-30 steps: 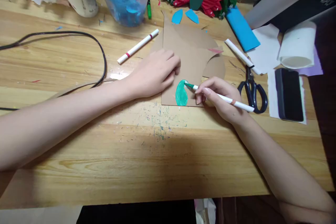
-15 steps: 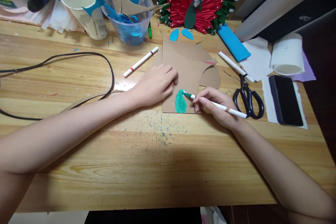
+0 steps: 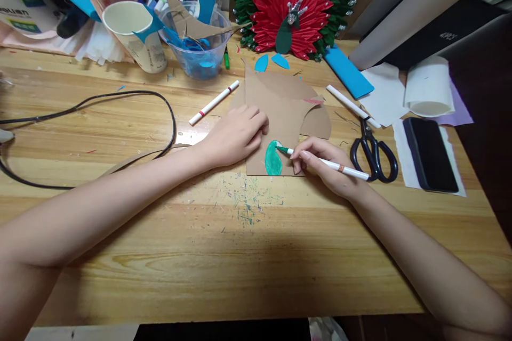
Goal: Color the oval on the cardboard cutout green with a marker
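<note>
My right hand (image 3: 326,165) pinches a white marker pen (image 3: 348,170) with a brown band. Its green tip touches the upper part of a teardrop-shaped green patch (image 3: 273,160) on a sheet of brown cardboard (image 3: 276,106). The patch is nearly all coloured, with a pale spot at its top. On the cardboard's left side rests my left hand (image 3: 240,136), its fingers curled in and the palm side hidden. Left of that hand lies another white marker (image 3: 214,102) with a red band.
Black-handled scissors (image 3: 372,154) and a phone (image 3: 430,154) lie on the right. A black cable (image 3: 172,112) loops on the left. Along the back stand a paper cup (image 3: 138,37), a plastic tub (image 3: 200,58) of scraps and a red-and-green paper peacock (image 3: 296,5).
The view has shifted slightly, so the whole table sits a little lower. Both hands keep their places, and the pen tip stays at the top of the green patch.
</note>
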A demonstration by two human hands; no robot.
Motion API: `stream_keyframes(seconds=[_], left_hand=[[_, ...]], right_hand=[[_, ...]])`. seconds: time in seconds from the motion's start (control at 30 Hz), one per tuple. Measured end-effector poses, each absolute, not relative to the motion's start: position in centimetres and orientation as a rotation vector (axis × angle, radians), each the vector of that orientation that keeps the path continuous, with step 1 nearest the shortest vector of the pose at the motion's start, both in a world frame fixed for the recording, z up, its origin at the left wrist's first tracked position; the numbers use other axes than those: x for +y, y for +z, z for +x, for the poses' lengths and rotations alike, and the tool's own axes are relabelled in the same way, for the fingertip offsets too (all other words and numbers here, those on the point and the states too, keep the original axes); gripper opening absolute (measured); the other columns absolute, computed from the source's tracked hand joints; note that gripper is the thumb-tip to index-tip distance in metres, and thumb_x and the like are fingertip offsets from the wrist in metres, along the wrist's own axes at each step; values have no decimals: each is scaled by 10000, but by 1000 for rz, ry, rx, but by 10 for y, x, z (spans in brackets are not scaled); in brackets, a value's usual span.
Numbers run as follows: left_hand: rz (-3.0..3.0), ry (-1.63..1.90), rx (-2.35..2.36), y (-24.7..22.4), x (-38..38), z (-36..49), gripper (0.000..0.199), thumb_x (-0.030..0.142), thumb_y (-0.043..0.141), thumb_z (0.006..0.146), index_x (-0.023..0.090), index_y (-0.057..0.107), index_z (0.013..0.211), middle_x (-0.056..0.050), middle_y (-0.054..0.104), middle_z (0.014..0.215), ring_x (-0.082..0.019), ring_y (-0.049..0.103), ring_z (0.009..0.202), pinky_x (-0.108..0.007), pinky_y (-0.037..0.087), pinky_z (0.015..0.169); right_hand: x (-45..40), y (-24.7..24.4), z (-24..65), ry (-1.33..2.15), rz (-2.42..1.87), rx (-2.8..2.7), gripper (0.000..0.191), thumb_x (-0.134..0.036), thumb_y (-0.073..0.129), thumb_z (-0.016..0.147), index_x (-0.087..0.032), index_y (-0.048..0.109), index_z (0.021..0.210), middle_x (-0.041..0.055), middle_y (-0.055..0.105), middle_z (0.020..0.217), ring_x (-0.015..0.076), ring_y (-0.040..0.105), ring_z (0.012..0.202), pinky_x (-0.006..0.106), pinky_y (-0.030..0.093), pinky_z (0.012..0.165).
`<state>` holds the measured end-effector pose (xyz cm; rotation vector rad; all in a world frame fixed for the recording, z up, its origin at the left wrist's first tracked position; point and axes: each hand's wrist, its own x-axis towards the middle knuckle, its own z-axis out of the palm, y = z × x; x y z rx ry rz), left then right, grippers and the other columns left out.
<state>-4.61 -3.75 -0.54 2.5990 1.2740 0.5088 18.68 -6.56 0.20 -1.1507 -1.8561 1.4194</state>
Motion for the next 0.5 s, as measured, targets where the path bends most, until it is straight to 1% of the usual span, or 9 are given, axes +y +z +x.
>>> stream_keyframes(seconds=[0.2,0.5], left_hand=[[2600,505,1268,-6,-38,-46,169,174,391,883,174,542,957,-58,581,948,-175,487,848,-314,349,737],[2602,496,1269,-5,-38,-46,176,178,384,883,173,543,958,-58,580,951,-177,487,855,-311,355,745]], right_hand=[[-65,3,187,1401,-1150,-1883,211,-406,535,903,-225,606,821,2,612,652,146,571,621,283,450,611],[-66,2,186,1423,-1130,-1859,189,-385,524,913,-224,601,850,-4,609,657,141,574,633,282,449,622]])
